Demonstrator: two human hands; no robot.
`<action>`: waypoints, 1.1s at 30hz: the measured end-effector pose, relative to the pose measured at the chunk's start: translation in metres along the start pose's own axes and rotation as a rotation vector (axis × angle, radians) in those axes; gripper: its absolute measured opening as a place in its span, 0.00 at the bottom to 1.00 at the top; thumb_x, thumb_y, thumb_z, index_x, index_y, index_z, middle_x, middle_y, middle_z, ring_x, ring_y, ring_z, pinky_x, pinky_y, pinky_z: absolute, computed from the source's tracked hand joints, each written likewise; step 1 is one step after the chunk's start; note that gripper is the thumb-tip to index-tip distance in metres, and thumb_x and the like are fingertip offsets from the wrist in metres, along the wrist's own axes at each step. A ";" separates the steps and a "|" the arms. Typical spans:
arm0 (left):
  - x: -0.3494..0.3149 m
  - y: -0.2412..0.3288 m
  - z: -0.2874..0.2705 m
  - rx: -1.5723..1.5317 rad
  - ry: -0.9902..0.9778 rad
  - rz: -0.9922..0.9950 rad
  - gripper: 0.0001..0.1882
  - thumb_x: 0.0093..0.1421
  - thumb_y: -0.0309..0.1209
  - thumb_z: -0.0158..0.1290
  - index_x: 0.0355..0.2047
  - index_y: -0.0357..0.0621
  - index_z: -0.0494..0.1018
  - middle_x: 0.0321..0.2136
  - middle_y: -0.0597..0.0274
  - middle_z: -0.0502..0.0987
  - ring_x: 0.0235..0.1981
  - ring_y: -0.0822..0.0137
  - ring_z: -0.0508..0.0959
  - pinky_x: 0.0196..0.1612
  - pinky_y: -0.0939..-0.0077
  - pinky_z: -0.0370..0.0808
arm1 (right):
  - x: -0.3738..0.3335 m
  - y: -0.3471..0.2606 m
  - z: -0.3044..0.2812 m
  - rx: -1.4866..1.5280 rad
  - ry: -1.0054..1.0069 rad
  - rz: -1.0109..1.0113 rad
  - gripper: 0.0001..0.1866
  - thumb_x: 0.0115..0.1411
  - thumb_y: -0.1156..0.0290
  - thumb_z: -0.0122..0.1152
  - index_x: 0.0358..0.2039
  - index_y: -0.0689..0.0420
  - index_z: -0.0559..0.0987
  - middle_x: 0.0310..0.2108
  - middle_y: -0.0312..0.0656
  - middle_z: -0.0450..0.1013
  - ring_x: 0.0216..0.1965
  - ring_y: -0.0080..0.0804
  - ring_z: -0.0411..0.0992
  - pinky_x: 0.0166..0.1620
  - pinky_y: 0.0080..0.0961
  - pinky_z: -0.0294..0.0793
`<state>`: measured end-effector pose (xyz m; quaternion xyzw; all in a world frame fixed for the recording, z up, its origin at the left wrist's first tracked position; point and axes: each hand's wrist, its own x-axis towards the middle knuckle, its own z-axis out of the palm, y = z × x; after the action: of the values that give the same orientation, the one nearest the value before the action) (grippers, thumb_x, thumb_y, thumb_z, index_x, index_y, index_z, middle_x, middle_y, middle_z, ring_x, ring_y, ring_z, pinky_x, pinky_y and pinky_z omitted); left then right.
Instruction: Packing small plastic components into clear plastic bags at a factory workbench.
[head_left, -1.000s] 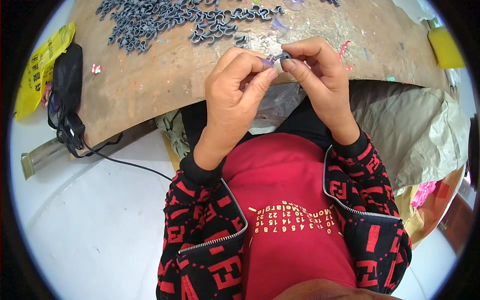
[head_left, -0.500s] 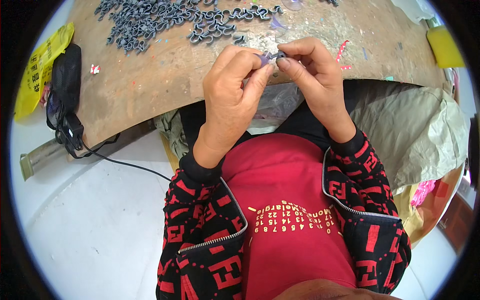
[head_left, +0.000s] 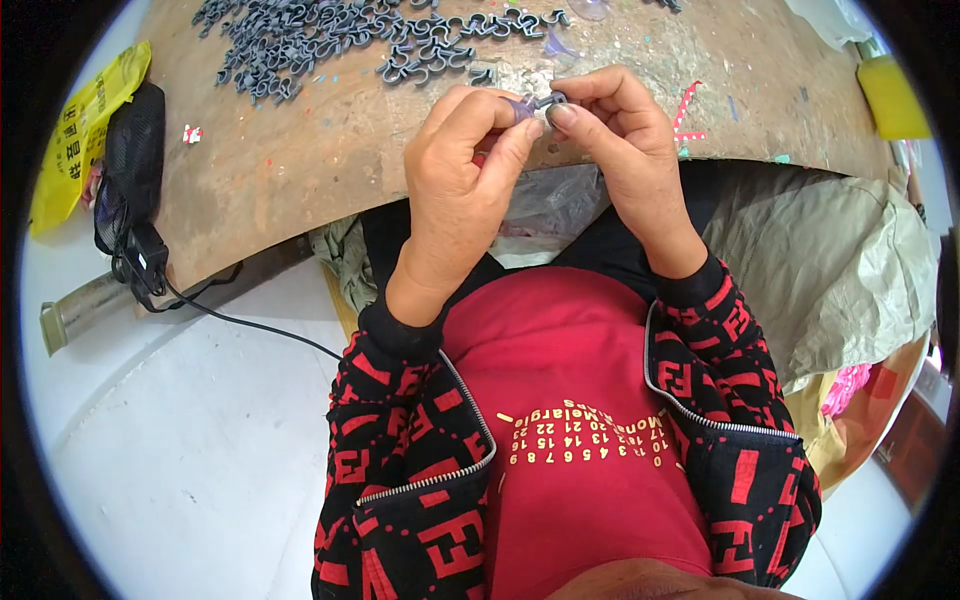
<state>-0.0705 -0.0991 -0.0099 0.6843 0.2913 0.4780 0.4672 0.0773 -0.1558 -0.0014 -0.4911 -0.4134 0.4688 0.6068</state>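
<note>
Just over the table's near edge, my left hand (head_left: 462,155) pinches a translucent purple suction cup (head_left: 521,106) between thumb and forefinger. Facing it, my right hand (head_left: 632,135) grips a small dark grey plastic clip (head_left: 550,99) with thumb and fingertip. The two pieces meet between my fingertips; whether they are joined cannot be made out. A big pile of the same grey clips (head_left: 300,45) spreads across the far left of the table. Another purple suction cup (head_left: 558,44) lies beyond my hands, and a clear round suction cup (head_left: 588,8) rests at the far edge of view.
The worn wooden table (head_left: 300,180) carries a red dotted strip (head_left: 686,110) at right. A black mesh pouch (head_left: 133,150) with a cable and a yellow bag (head_left: 85,140) hang at the left edge. A yellow container (head_left: 893,97) stands far right; grey-green cloth (head_left: 820,260) drapes below it.
Both hands have shifted very slightly, the pieces moving a little away from me and to the left. Each hand keeps its hold.
</note>
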 end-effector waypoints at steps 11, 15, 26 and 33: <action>0.001 0.013 0.004 0.324 0.010 0.205 0.05 0.50 0.19 0.55 0.27 0.36 0.70 0.26 0.55 0.71 0.23 0.59 0.72 0.25 0.71 0.69 | 0.005 0.008 -0.003 -0.431 -0.018 -0.319 0.10 0.56 0.82 0.58 0.40 0.63 0.74 0.37 0.37 0.69 0.41 0.22 0.68 0.45 0.17 0.66; 0.000 0.009 0.006 0.411 0.021 0.326 0.05 0.49 0.19 0.55 0.27 0.36 0.70 0.26 0.55 0.70 0.23 0.58 0.73 0.25 0.72 0.69 | 0.008 0.005 -0.004 -0.611 0.002 -0.463 0.10 0.55 0.82 0.58 0.38 0.63 0.74 0.34 0.40 0.71 0.37 0.27 0.70 0.42 0.19 0.69; 0.011 0.022 -0.016 -0.180 -0.201 -0.326 0.05 0.51 0.20 0.56 0.25 0.36 0.69 0.24 0.61 0.71 0.27 0.71 0.75 0.27 0.77 0.71 | 0.034 -0.021 -0.024 -1.053 -0.383 -1.124 0.13 0.48 0.80 0.62 0.37 0.62 0.77 0.33 0.44 0.72 0.29 0.34 0.70 0.31 0.26 0.70; 0.015 -0.002 -0.032 0.592 -0.287 0.510 0.06 0.43 0.22 0.55 0.24 0.39 0.70 0.36 0.58 0.75 0.35 0.56 0.76 0.35 0.68 0.74 | 0.016 -0.013 -0.010 -0.773 -0.179 -0.469 0.15 0.51 0.78 0.61 0.42 0.59 0.76 0.37 0.42 0.71 0.34 0.33 0.71 0.38 0.23 0.71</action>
<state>-0.0941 -0.0743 -0.0027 0.8990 0.1695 0.3739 0.1528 0.0923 -0.1431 0.0099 -0.5320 -0.7087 0.1708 0.4307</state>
